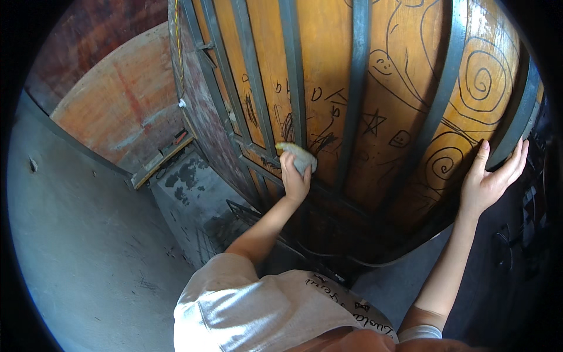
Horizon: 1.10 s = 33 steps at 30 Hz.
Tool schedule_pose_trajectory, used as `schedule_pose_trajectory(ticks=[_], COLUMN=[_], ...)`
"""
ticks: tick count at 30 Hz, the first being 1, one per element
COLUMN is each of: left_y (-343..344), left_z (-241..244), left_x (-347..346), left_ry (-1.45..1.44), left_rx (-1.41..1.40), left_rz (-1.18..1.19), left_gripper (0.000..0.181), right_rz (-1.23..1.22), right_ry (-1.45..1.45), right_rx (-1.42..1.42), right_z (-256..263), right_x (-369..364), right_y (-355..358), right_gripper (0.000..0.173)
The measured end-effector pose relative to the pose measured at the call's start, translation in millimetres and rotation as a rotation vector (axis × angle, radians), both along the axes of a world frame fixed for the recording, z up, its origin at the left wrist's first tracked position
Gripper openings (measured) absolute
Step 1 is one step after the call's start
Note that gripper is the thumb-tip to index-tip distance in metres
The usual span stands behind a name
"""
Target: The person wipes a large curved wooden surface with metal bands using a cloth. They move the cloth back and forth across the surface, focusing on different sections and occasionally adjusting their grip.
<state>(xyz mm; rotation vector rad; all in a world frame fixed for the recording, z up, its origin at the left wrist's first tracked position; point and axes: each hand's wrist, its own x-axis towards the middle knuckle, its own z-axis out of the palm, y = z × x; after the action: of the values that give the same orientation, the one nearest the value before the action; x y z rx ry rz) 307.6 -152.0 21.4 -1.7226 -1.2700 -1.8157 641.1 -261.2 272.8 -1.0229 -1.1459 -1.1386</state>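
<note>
My left hand [294,182] holds a pale grey cloth or sponge [304,159] with a yellowish edge, pressed up to a dark metal bar of the grille [292,75]. Behind the bars is a varnished wooden panel [325,39], covered in black line drawings and scribbles. Some dark scribbles [324,140] lie just beside the cloth. At the right, my right hand [488,189] grips the outermost metal bar [514,125], thumb on one side and fingers on the other. Spirals [483,82] and a star [374,122] are drawn on the wood nearby.
A grey wall [88,211] rises at the left. Beside it, a narrow ledge [165,160] carries a few small tools, below an orange-brown board [118,97]. A twisted yellow wire [179,48] hangs down to a small white fitting [182,103]. Dark clutter stands at the right.
</note>
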Motion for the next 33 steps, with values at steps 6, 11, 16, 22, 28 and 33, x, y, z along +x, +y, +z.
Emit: schedule_pose_trajectory(ticks=[6,11,16,22,28,33], left_y=[-19,-28,12,66,91,66], left_z=[22,150,311,457,426,323], left_x=[-7,-48,-74,-82,-62,-90], left_ry=[-0.376,-0.826,-0.533,-0.063,-0.24,0.126], left_rx=[-0.212,-0.034,0.546,0.603,0.561,0.461], left_rz=[-0.196,-0.439,-0.623,-0.768,-0.39,0.448], left_gripper=[0.046,0.056,0.035,0.017,0.016,0.051], right_rz=[0.016,0.048,0.039,0.039,0.048,0.057], right_ry=[-0.035,-0.022,0.0,0.018,0.033,0.016], right_rx=[0.026,0.032,0.018,0.011,-0.003,0.009], right_z=[-2,-1,-1,-1,-4,-6], right_x=[5,6,5,-1,5,6], right_y=[5,6,4,2,1,9], right_gripper=[0.057,0.057,0.056,0.055,0.053,0.055])
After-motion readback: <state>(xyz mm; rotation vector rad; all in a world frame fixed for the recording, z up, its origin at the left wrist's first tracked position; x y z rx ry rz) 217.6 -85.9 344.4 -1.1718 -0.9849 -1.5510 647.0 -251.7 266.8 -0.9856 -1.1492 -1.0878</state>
